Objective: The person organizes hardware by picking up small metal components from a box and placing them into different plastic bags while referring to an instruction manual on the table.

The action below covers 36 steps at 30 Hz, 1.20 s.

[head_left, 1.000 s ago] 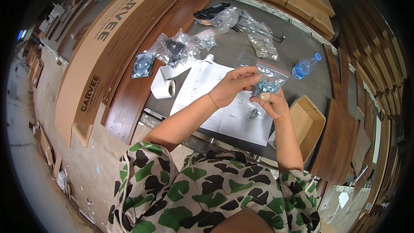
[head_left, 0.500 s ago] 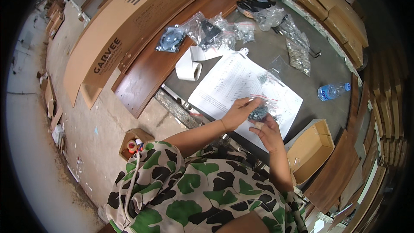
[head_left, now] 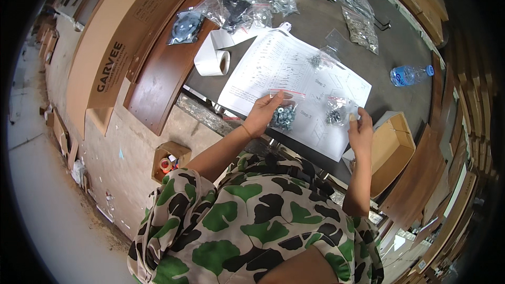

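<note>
My left hand (head_left: 261, 115) pinches the top of a clear zip bag (head_left: 284, 118) filled with silvery metal fasteners, held over the near edge of a printed instruction sheet (head_left: 258, 71). To the right, my right hand (head_left: 361, 132) has its thumb and fingers closed at the right edge of a smaller clear bag of dark screws (head_left: 335, 116). That bag is over the sheet's right part. Another small bag of thin fasteners (head_left: 317, 62) lies farther back on the sheet.
Behind the sheet are several hardware bags (head_left: 244, 10), a paper roll (head_left: 215, 63) and a bag of fittings (head_left: 360, 29). A water bottle (head_left: 410, 75) lies at the right, beyond an open cardboard tray (head_left: 392, 147). Brown boards (head_left: 158, 94) and a long carton (head_left: 105, 73) flank the left.
My hands have moved apart: the left went left with the bag of fasteners, and the right went right to the smaller screw bag. The whole view has also shifted.
</note>
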{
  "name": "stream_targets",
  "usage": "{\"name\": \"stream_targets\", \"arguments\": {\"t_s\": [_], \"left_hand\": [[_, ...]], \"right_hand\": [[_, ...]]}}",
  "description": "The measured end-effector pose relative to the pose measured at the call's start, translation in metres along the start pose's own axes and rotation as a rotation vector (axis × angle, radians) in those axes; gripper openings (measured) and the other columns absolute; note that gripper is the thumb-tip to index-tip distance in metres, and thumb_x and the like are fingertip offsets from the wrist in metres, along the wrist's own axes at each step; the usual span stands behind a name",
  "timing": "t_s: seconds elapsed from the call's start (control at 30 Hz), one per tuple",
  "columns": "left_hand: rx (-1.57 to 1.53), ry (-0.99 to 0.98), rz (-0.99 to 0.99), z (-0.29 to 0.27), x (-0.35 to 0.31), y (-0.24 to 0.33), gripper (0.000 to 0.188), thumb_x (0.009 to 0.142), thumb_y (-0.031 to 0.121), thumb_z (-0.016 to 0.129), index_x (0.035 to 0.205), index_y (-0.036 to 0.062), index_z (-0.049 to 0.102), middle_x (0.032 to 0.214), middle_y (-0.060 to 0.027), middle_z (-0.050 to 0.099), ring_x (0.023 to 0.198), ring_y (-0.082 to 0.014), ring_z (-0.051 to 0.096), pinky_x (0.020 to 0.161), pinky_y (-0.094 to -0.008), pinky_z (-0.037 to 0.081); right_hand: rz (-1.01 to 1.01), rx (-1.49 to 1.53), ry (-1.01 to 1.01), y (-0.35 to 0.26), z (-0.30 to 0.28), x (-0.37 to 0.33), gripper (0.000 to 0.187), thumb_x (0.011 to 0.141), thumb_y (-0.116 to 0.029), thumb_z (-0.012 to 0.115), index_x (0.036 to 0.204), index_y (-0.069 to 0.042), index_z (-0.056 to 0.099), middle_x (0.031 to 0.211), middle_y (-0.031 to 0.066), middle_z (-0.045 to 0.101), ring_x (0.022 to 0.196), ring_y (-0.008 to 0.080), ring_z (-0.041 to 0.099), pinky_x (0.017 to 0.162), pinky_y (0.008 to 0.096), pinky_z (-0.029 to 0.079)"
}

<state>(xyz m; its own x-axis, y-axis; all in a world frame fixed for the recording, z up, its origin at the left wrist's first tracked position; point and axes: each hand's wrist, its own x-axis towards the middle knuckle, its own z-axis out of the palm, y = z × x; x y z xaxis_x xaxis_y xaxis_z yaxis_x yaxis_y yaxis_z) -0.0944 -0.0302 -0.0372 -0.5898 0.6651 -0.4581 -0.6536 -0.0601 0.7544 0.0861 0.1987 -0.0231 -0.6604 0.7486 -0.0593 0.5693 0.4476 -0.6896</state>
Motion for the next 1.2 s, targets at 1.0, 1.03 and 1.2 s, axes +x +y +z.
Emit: {"name": "stream_targets", "arguments": {"t_s": [1.0, 1.03, 1.2], "left_hand": [[-0.267, -0.168, -0.209, -0.002, 0.012, 0.001, 0.033, 0.093, 0.031, 0.060, 0.103, -0.0008, 0.062, 0.094, -0.0122, 0.067, 0.085, -0.0240, 0.068, 0.074, -0.0345, 0.058], [-0.258, -0.155, -0.196, -0.003, 0.013, 0.003, 0.033, 0.093, 0.030, 0.059, 0.103, -0.0012, 0.063, 0.094, -0.0115, 0.067, 0.084, -0.0220, 0.068, 0.073, -0.0327, 0.057], [-0.235, -0.132, -0.177, -0.010, 0.018, 0.006, 0.034, 0.093, 0.029, 0.060, 0.104, -0.0025, 0.064, 0.095, -0.0108, 0.069, 0.082, -0.0182, 0.068, 0.073, -0.0288, 0.055]], "right_hand": [[0.285, 0.876, -0.435, -0.029, 0.002, 0.033, 0.014, 0.087, -0.005, 0.063, 0.099, 0.001, 0.067, 0.075, -0.0005, 0.062, 0.059, 0.0061, 0.048, 0.054, 0.0200, 0.040], [0.299, 0.926, -0.451, -0.030, 0.001, 0.034, 0.014, 0.087, -0.006, 0.064, 0.099, 0.001, 0.067, 0.075, -0.0007, 0.061, 0.059, 0.0061, 0.048, 0.054, 0.0199, 0.039], [0.223, 0.547, -0.440, -0.013, 0.015, 0.044, 0.016, 0.087, -0.009, 0.065, 0.100, 0.000, 0.067, 0.072, -0.0013, 0.061, 0.059, 0.0066, 0.048, 0.054, 0.0205, 0.040]]}}
